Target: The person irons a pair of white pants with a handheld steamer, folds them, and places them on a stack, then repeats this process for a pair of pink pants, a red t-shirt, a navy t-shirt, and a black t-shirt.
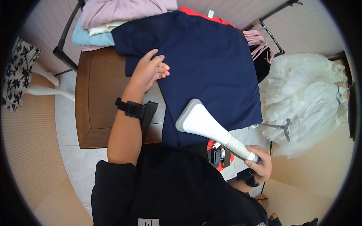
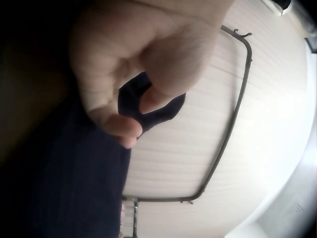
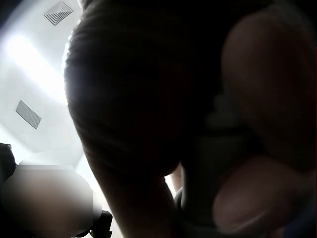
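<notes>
A navy garment [image 1: 215, 64], with a red part and a small white label at its far edge, is spread over the brown wooden table [image 1: 102, 98]. My left hand [image 1: 149, 71] is over the garment's left edge, just below its sleeve. Its fingers are loosely curled with nothing held; in the left wrist view a gap shows between thumb and fingers. My right hand [image 1: 263, 162] grips the ribbed handle of a white garment steamer [image 1: 201, 118], low on the right. The steamer's wide head points left and overlaps the garment's near part. The right wrist view is mostly dark.
Folded clothes [image 1: 128, 13] in pink, white and blue are stacked at the table's far left. Pink hangers [image 1: 258, 41] hang at the right, above a white ruffled dress [image 1: 305, 98]. A red container [image 1: 211, 145] with small items is below the steamer. A mannequin [image 1: 49, 88] stands left.
</notes>
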A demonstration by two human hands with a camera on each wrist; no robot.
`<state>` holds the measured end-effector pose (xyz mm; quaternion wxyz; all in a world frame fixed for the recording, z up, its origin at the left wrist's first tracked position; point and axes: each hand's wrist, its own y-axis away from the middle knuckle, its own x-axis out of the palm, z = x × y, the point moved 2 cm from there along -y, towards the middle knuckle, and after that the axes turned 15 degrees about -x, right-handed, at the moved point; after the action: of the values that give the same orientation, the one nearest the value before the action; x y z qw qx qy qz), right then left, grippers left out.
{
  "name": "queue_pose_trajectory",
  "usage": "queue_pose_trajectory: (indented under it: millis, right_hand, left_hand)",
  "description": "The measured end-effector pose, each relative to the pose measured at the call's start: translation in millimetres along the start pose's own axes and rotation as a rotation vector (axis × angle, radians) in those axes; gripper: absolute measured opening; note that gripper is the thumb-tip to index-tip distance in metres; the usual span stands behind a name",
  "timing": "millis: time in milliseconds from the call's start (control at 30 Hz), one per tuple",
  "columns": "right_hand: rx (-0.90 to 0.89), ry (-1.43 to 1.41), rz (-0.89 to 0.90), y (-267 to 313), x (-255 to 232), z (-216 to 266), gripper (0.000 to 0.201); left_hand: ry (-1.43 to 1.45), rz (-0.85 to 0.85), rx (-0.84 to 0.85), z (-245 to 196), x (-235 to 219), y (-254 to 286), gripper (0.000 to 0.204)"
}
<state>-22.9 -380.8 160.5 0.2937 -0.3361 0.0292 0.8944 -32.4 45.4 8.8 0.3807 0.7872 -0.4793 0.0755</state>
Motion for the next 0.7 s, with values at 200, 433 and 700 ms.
queue_pose_trajectory:
  millis: [200,433,700]
  right_hand:
    - [0.058,0.094,-0.151,10,-7,-23,0.043]
    - [0.451,0.177,-0.628,39,-31,-52,0.042]
    - [0.479,0.268,-0.724,21,-41,-86,0.040]
  left_hand:
    - [-0.011,-0.021,0.031,0,0,1,0.065]
    - [-0.017,-0.025,0.027,0,1,2,0.064]
    - [-0.013,-0.006,0.026,-1,1,1,0.066]
